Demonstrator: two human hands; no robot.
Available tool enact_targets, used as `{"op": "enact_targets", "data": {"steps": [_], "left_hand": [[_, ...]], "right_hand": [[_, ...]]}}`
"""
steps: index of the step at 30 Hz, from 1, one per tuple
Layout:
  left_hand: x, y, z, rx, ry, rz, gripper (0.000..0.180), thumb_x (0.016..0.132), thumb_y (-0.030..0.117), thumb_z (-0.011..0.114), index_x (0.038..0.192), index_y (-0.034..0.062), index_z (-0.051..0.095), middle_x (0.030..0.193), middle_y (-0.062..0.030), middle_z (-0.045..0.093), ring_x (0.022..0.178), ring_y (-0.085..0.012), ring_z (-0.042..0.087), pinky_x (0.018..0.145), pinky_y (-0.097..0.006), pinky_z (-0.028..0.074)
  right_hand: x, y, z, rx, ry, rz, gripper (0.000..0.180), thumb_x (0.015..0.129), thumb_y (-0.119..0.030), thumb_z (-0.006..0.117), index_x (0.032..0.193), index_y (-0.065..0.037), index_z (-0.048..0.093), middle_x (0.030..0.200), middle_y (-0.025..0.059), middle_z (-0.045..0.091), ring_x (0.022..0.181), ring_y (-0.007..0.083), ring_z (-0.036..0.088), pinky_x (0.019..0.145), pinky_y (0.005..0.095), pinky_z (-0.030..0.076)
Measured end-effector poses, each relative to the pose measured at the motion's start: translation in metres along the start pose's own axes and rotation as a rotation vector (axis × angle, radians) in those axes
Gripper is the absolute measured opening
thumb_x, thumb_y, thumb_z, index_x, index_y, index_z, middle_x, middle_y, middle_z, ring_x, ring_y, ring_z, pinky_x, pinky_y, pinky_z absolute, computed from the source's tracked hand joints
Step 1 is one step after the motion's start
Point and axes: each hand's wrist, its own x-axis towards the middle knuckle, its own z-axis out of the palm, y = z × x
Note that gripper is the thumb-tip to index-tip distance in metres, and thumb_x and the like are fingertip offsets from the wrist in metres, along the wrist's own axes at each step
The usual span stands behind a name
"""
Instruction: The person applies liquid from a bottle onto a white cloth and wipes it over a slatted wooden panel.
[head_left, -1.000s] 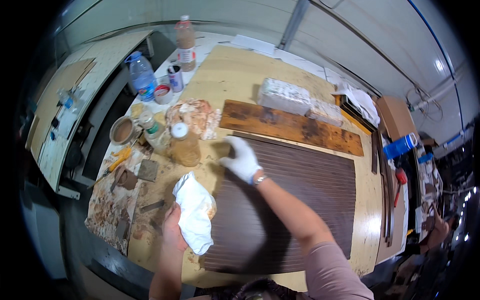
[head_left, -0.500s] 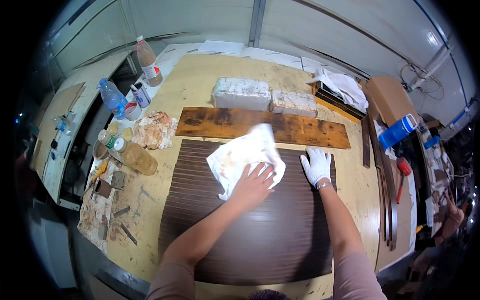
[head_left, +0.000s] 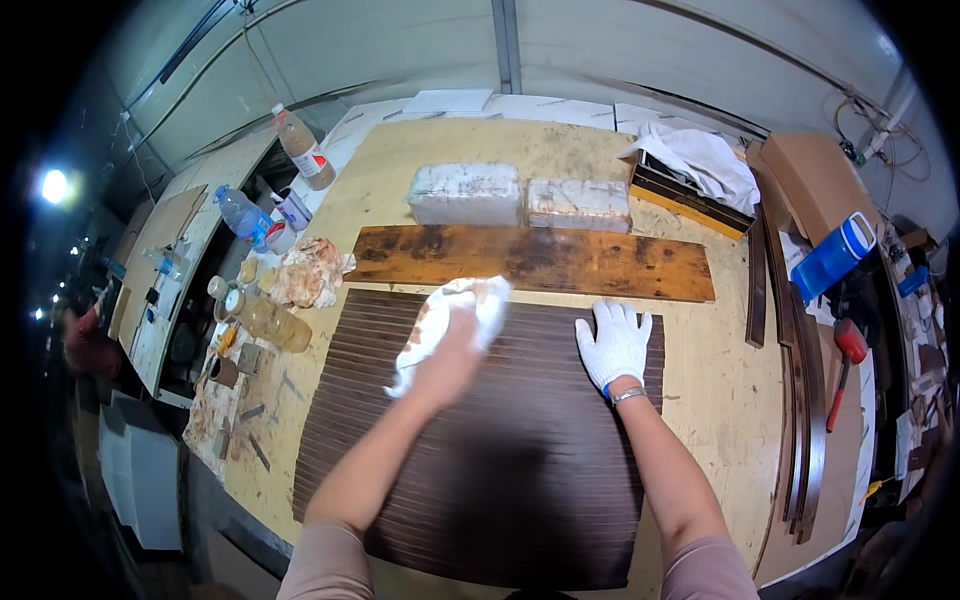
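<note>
At the far left a plastic water bottle [head_left: 238,212] stands by the edge of the table [head_left: 700,400], and it looks partly full of clear water. Behind it is a taller bottle [head_left: 303,148] with a red cap and brownish stuff inside. Near them sit a few small jars [head_left: 228,296] and a bottle lying on its side [head_left: 272,322] with yellow-brown liquid in it. What is in the small jars is too tiny to tell. A crumpled stained rag [head_left: 308,272] lies just beside them.

The left hand [head_left: 450,358] is bare. It presses down on a white cloth [head_left: 450,318] with brown stains, and the fingers are bent over the cloth. The hand is blurry, so how tight it holds is hard to see. The cloth lies on the top left part of the dark ribbed panel [head_left: 500,470], which is flat on the table.

The right hand [head_left: 615,345] wears a white glove. It is wide open, fingers spread, flat on the panel's top right part, holding nothing.

Behind the panel is a long brown board [head_left: 540,262], then two wrapped blocks [head_left: 520,197]. On the right a box [head_left: 690,195] is half hidden under a white sheet [head_left: 700,160], so its inside cannot be seen. A blue jug [head_left: 835,255] lies farther right
</note>
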Motion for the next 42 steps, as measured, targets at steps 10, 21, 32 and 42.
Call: {"op": "enact_targets", "data": {"steps": [10, 21, 32, 42], "left_hand": [[0.039, 0.07, 0.076, 0.362, -0.168, 0.284, 0.03, 0.09, 0.021, 0.059, 0.105, -0.0037, 0.063, 0.109, -0.021, 0.061, 0.107, -0.0398, 0.053, 0.099, -0.052, 0.039], [-0.002, -0.069, -0.011, 0.398, 0.087, -0.142, 0.032, 0.094, 0.024, 0.057, 0.109, -0.0036, 0.058, 0.114, -0.023, 0.059, 0.112, -0.0409, 0.051, 0.101, -0.055, 0.035], [0.052, 0.173, 0.155, 0.114, -0.126, 0.582, 0.031, 0.094, 0.026, 0.051, 0.102, -0.0011, 0.063, 0.106, -0.022, 0.063, 0.112, -0.0394, 0.054, 0.107, -0.053, 0.034], [0.062, 0.172, 0.135, 0.374, -0.291, 0.505, 0.042, 0.095, 0.031, 0.055, 0.124, 0.0007, 0.058, 0.13, -0.0199, 0.057, 0.137, -0.0378, 0.041, 0.114, -0.058, 0.026]], "right_hand": [[0.001, 0.004, 0.011, 0.005, 0.052, -0.003, 0.043, 0.094, -0.037, 0.051, 0.125, -0.009, 0.06, 0.129, 0.0107, 0.06, 0.127, 0.0288, 0.048, 0.114, 0.0564, 0.023], [0.011, 0.114, 0.013, 0.81, -0.055, -0.048, 0.034, 0.099, -0.03, 0.054, 0.117, -0.005, 0.068, 0.12, 0.0132, 0.067, 0.114, 0.0287, 0.06, 0.104, 0.0355, 0.042], [0.015, 0.125, 0.046, 1.435, 0.176, 0.172, 0.048, 0.106, -0.035, 0.039, 0.14, -0.003, 0.051, 0.134, 0.0099, 0.058, 0.124, 0.0167, 0.052, 0.108, 0.0303, 0.039], [0.012, 0.122, 0.042, 1.592, 0.184, 0.369, 0.054, 0.106, -0.047, 0.038, 0.141, -0.007, 0.051, 0.126, 0.0091, 0.061, 0.116, 0.016, 0.057, 0.106, 0.0319, 0.041]]}}
